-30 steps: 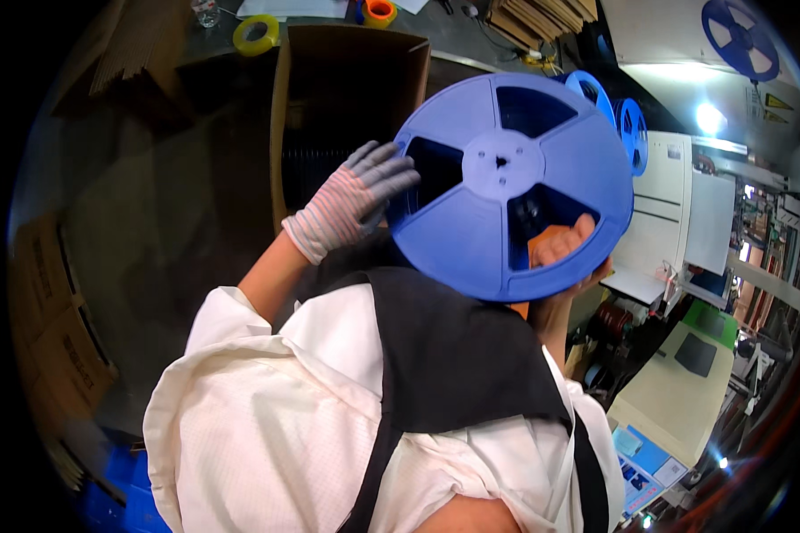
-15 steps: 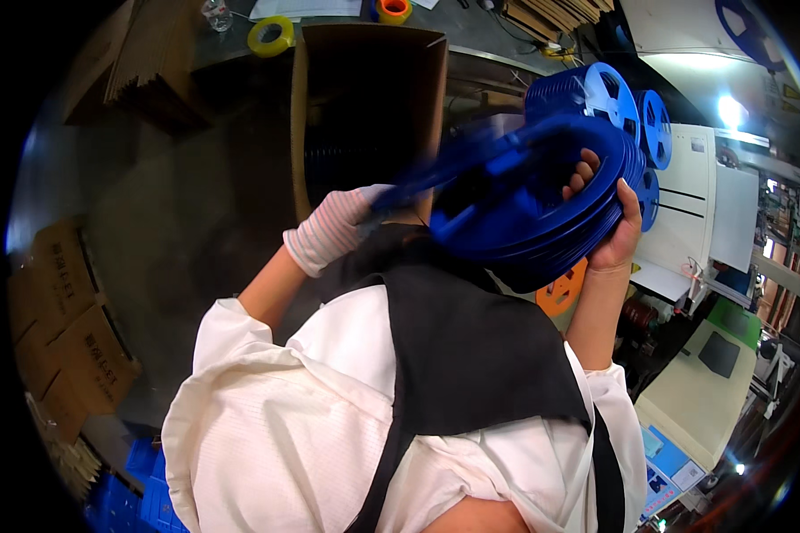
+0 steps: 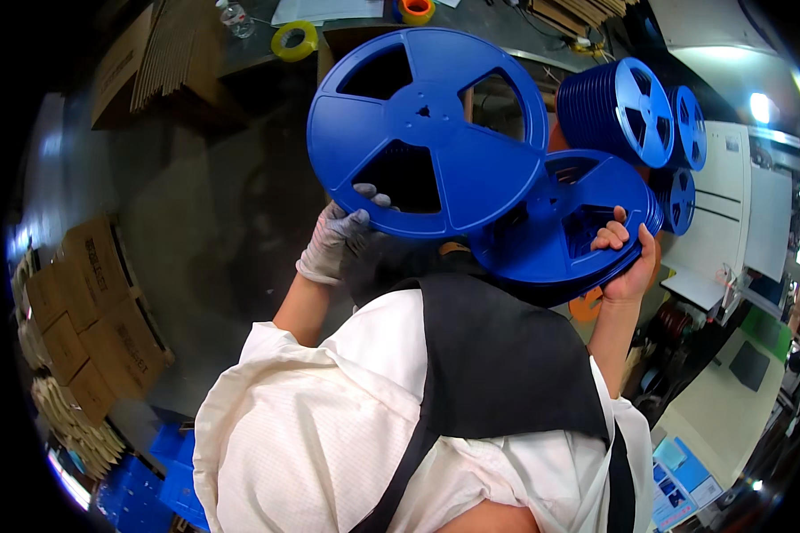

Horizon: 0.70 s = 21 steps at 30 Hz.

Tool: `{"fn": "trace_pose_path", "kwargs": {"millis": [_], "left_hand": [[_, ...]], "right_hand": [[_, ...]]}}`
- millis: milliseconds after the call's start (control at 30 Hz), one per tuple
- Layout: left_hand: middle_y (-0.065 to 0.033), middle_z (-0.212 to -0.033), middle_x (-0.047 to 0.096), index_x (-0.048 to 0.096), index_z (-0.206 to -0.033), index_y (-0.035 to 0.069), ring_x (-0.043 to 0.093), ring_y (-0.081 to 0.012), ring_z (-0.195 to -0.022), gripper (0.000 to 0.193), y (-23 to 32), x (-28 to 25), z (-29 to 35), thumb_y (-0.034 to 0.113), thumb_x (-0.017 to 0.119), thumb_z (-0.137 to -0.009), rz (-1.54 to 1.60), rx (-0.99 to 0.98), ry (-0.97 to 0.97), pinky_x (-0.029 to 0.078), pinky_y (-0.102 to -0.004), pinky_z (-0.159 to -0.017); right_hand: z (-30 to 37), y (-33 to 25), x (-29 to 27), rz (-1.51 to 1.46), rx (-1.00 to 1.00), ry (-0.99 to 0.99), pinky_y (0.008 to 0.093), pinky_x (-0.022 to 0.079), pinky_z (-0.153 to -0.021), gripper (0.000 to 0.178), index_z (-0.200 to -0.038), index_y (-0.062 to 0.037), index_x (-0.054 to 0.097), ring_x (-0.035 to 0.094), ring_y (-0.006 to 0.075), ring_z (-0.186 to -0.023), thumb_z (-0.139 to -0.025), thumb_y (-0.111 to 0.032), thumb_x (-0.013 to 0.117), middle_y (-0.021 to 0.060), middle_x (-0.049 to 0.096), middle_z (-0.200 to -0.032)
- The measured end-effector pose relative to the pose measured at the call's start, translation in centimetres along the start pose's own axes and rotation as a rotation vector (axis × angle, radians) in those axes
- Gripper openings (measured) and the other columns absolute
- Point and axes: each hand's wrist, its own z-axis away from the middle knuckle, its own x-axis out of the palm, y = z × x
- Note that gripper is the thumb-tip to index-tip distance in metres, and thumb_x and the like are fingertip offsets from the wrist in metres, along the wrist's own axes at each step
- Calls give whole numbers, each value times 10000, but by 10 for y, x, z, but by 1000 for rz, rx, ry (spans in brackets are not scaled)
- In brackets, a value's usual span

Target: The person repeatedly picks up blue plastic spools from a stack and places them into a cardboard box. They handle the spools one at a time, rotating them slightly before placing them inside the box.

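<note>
Here, blue reel [image 3: 431, 124] in left grip [image 3: 340, 231]

There are four blue reel stacks [image 3: 591, 102], one lone reel [image 3: 428, 131], two tape rolls [image 3: 292, 53] and one bottle [image 3: 236, 19].

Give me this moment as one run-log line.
Left hand, gloved: gripping single blue reel | Right hand, bare: holding blue reel stack | Nearby: more blue reels right, yellow tape roll on table
</note>
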Motion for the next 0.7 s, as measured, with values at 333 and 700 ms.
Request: {"fn": "trace_pose_path", "kwargs": {"millis": [333,700], "left_hand": [[-127,-1113,656,587,-1192,60,647,-318,-1053,366,1,-2,-22,45,694,-842,-86,-37,-16,568,-476,-881],[-107,-1110,631,545,-1193,50,624,-221,-1023,317,-13,-43,-92,-39,568,-889,-664,-6,201,559,-394,-864]], "right_hand": [[17,-3,-39,-9,-46,43,335,475,-784,447,-1239,32,491,493,147,-742,-907,-263,543,29,489,-807],[23,-3,-69,-39,-138,144,340,486,-799,436,-1235,40,496,514,167,-748,-913,-252,533,46,518,-820]]}}
